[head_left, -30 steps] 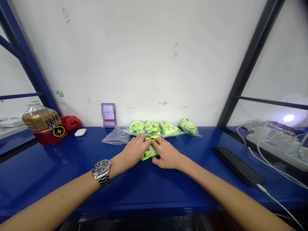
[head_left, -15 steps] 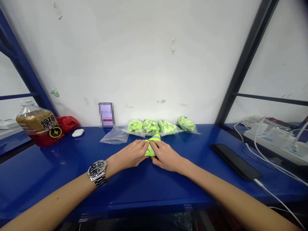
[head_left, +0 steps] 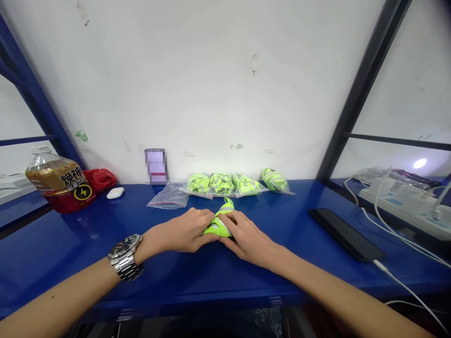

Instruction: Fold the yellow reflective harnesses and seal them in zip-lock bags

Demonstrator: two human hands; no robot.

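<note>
A neon yellow-green strap bundle with silver stripes (head_left: 219, 227) is held between both hands, low over the middle of the blue table. My left hand (head_left: 186, 230), with a metal watch at its wrist, grips the bundle's left side. Around its right side are the fingers of my right hand (head_left: 248, 237). One loop of the strap sticks up beyond the fingers, which cover part of the bundle. Behind it lie several similar bundles in clear bags (head_left: 221, 184), and an unfilled zip bag (head_left: 169, 196) is left of them.
A phone (head_left: 156, 166) leans on the wall. At left are a large bottle (head_left: 59, 180), a red plastic bag (head_left: 100, 180) and a white case (head_left: 115, 193). A black phone (head_left: 345, 234) on a white cable lies at right, near a power strip (head_left: 405, 199).
Both hands and the bundle have come slightly nearer. The bundle has been turned and squeezed, and its upper end now shows as a loop. My left wrist has shifted left.
</note>
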